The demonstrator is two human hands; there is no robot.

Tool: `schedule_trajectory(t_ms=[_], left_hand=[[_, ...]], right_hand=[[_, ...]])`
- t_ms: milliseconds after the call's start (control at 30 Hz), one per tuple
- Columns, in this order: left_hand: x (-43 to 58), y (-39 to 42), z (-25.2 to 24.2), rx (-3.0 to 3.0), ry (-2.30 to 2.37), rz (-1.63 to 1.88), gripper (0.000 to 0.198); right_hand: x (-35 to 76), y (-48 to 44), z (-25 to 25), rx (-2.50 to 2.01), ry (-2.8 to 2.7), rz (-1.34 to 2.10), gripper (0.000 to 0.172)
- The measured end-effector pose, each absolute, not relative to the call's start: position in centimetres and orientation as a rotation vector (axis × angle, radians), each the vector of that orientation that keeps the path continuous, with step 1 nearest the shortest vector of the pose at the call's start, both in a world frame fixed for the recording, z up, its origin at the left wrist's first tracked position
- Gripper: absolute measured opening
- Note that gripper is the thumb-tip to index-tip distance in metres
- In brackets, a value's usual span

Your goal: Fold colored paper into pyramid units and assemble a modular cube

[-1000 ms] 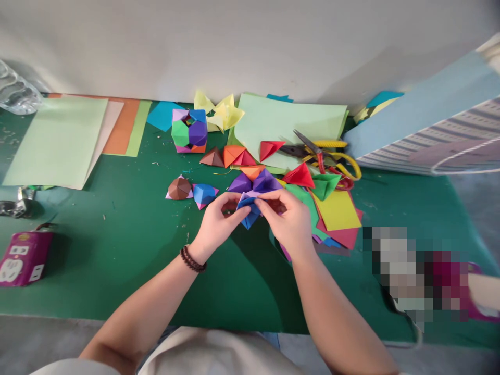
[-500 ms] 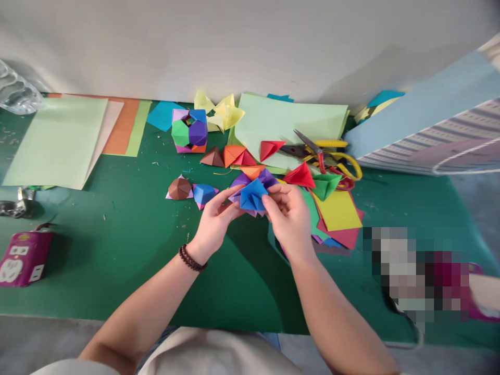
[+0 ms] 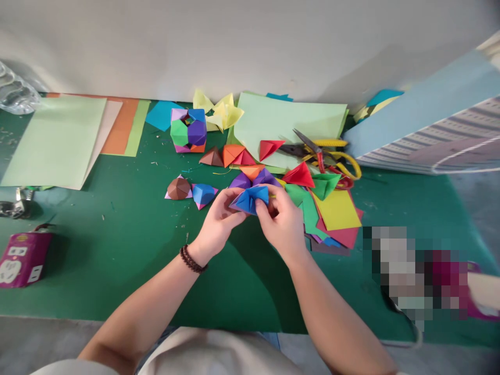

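Between my two hands is a blue and lilac folded paper piece [image 3: 253, 197], its blue folds facing up. My left hand [image 3: 222, 217] grips its left side, thumb along the lower edge. My right hand [image 3: 282, 219] is closed on the right side, with the thumb pressed into the blue fold; some fingertips are hidden behind the paper. Just beyond lie purple folded units [image 3: 253, 178] and an orange one [image 3: 252, 171]. Left of my hands are a blue-topped unit [image 3: 203, 195] and a brown-topped unit [image 3: 179, 187]. A multicoloured paper ball [image 3: 188, 131] sits farther back.
Scissors [image 3: 320, 153] with yellow handles lie at the right, near red folded units [image 3: 299, 175] and a green one [image 3: 326, 184]. Yellow paper [image 3: 339, 211] tops a pile of sheets. A blue box [image 3: 422, 114] stands at the right, a purple box [image 3: 25, 259] at the left.
The blue paper piece has turned and tilted in my hands, showing more of its lilac side. My right thumb has shifted left and down onto the fold.
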State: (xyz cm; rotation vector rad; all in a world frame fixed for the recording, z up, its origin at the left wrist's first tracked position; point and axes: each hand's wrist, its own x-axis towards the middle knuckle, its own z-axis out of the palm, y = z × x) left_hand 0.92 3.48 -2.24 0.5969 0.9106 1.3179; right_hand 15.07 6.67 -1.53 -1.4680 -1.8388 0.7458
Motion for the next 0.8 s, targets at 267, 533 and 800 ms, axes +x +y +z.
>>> schedule_trajectory(t_ms=[267,533,800], left_hand=[[0.81,3.46,-2.69,0.677,0.946,1.320,0.036],[0.74,3.62,-2.45,0.575,0.912,1.319,0.034],[0.43,3.90,-2.46,0.699,1.074,1.287,0.027]], right_hand=[[15.01,6.68,-1.42,-1.442,-1.808,0.763,0.025],[15.27,6.91,-1.37,-1.368,-1.637,1.050,0.014],[15.92,7.32,-1.57,-1.314,-1.674,0.783,0.009]])
